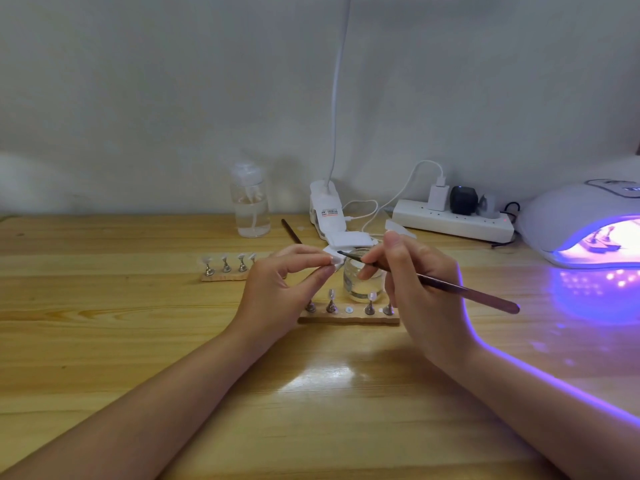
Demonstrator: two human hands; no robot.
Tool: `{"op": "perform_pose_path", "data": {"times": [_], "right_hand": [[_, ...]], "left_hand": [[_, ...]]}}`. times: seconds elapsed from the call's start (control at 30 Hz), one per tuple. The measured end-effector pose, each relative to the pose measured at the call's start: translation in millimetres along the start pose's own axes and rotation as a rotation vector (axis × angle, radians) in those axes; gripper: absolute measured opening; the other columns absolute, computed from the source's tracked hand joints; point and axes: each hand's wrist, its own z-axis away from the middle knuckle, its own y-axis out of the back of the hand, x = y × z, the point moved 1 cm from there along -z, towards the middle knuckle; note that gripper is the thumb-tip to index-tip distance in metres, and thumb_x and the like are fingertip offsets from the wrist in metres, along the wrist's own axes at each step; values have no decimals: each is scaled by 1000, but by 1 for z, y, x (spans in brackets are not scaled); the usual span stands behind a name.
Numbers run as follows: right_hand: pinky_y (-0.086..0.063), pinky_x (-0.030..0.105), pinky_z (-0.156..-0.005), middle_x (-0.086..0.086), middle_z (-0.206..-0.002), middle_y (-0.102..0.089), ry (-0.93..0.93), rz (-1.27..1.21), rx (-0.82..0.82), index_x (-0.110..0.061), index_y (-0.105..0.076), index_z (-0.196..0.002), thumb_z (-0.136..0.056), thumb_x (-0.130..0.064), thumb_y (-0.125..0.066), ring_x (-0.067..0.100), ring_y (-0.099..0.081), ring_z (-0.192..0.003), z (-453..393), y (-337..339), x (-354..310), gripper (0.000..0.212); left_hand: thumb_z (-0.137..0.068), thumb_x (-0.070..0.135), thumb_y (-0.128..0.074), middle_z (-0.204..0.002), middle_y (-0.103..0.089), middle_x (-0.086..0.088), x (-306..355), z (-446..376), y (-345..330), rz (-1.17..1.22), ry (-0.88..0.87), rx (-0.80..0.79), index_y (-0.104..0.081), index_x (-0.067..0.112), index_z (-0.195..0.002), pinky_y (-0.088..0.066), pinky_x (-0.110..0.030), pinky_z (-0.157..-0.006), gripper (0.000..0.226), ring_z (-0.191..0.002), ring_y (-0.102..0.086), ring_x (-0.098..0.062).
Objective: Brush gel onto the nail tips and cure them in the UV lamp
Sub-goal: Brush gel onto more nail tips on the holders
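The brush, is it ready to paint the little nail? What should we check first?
1. Right hand grips the brush: ok.
2. Left hand pinches a nail tip: ok.
3. Brush tip at the nail tip: ok.
4. Gel on the bristles: cannot tell.
5. Glass jar open and close by: ok.
6. UV lamp lit: ok.

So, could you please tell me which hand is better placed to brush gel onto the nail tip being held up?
The right hand: it already grips the brush, its bristles beside the nail tip that the left hand pinches above the glass jar.
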Motion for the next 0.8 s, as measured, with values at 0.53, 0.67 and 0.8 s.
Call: {"op": "perform_pose_path", "data": {"times": [0.53,0.67,0.8], "right_hand": [[-34,7,-44,6,-51,-60,12,-24,13,-10,-64,-61,-91,-29,-48,0,-48,-38,-2,1,0,39],[-35,8,-41,-5,-61,-63,21,60,-16,-21,-62,-69,-94,-27,-45,-1,-49,-41,-5,-2,-2,30],[-34,8,-44,-3,-61,-64,-11,82,-49,-18,-65,-69,-87,-35,-44,0,-50,-43,-4,-3,-2,33]], "left_hand": [[-81,2,-63,-85,-65,20,-5,0,-2,-23,-49,-7,-66,21,-99,-42,-5,-78,25,-86,-60,11],[-83,2,-62,-86,-65,21,-4,0,-3,-22,-64,-26,-65,22,-99,-41,-4,-78,26,-87,-60,12],[-83,2,-62,-84,-65,21,-4,0,-3,-23,-72,-24,-65,24,-97,-42,-5,-79,27,-86,-60,12]]}}
